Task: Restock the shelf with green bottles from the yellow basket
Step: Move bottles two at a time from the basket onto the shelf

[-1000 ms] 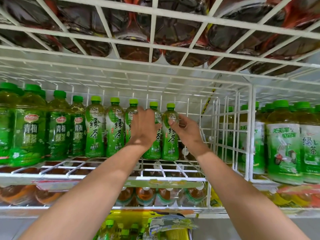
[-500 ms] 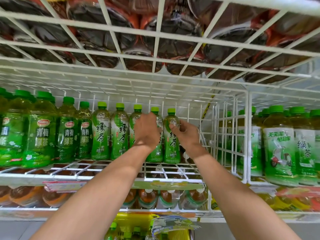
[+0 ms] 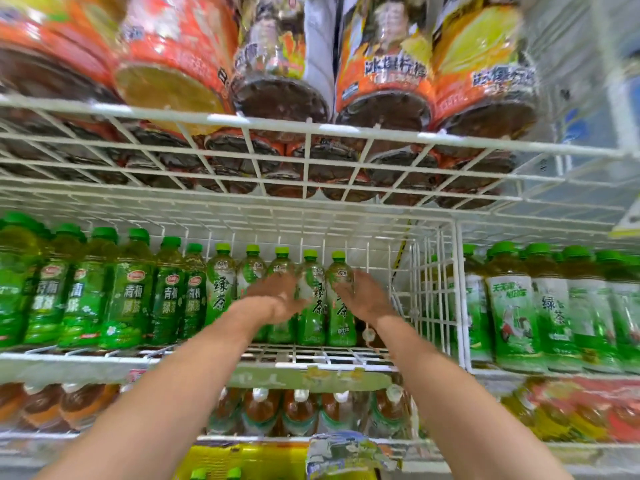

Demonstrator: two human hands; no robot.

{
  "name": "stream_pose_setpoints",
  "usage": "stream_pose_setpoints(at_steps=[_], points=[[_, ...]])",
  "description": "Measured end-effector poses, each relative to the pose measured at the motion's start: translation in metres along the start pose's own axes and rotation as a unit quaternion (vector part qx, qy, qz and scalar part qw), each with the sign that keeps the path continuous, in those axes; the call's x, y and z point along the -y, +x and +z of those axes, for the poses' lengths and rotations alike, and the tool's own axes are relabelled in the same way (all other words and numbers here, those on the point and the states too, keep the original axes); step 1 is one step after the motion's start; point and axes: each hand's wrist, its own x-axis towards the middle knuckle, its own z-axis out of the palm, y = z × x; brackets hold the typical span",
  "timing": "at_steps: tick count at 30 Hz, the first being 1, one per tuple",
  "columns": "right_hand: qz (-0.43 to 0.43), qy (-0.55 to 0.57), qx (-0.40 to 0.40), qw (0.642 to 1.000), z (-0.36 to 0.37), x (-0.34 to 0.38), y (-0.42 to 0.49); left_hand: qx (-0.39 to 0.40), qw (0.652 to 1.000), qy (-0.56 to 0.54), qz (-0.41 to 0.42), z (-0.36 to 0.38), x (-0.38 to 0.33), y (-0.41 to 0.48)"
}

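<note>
A row of light-green tea bottles [image 3: 313,303] stands at the back of the white wire shelf [image 3: 311,355]. Both my hands are raised in front of the row and are motion-blurred. My left hand [image 3: 273,297] hovers before the middle bottles with its fingers spread and nothing in it. My right hand [image 3: 365,299] is beside the rightmost bottle [image 3: 343,320], palm turned inward, fingers apart and empty. The yellow basket [image 3: 221,457] shows at the bottom edge, with green bottle caps [image 3: 199,474] poking up in it.
Darker green bottles [image 3: 131,289] fill the shelf's left part. A wire divider [image 3: 457,299] walls off white-labelled green bottles [image 3: 512,306] on the right. Orange-labelled bottles [image 3: 384,71] stand on the wire shelf overhead; brown tea bottles [image 3: 298,410] fill the shelf below.
My hands have come off the two rightmost bottles and opened, drawing slightly back and apart. The view has tilted upward, showing more of the shelf above.
</note>
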Motion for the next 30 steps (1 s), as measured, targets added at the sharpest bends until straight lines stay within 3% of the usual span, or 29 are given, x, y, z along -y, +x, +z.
stream_pose_setpoints(at_steps=[4,8,12,16,22,30], points=[[-0.04,-0.228,0.066,0.971,-0.042,0.03,-0.027,0.108,0.989,0.098,0.001,-0.041,0.001,-0.048],[-0.082,-0.268,0.092,0.955,-0.073,0.065,-0.074,0.012,0.987,0.15,0.051,-0.049,0.003,-0.079],[-0.126,-0.312,0.058,0.94,-0.077,0.088,-0.123,-0.042,0.971,0.223,0.069,-0.046,0.008,-0.112],[-0.159,-0.322,0.056,0.932,-0.058,0.109,-0.152,-0.068,0.964,0.239,0.093,-0.039,0.026,-0.155],[-0.232,-0.28,0.049,0.93,-0.008,0.161,-0.178,-0.105,0.962,0.248,0.054,-0.036,0.077,-0.217],[-0.249,-0.229,0.116,0.934,0.078,0.172,-0.222,-0.067,0.976,0.208,0.004,0.002,0.133,-0.257]])
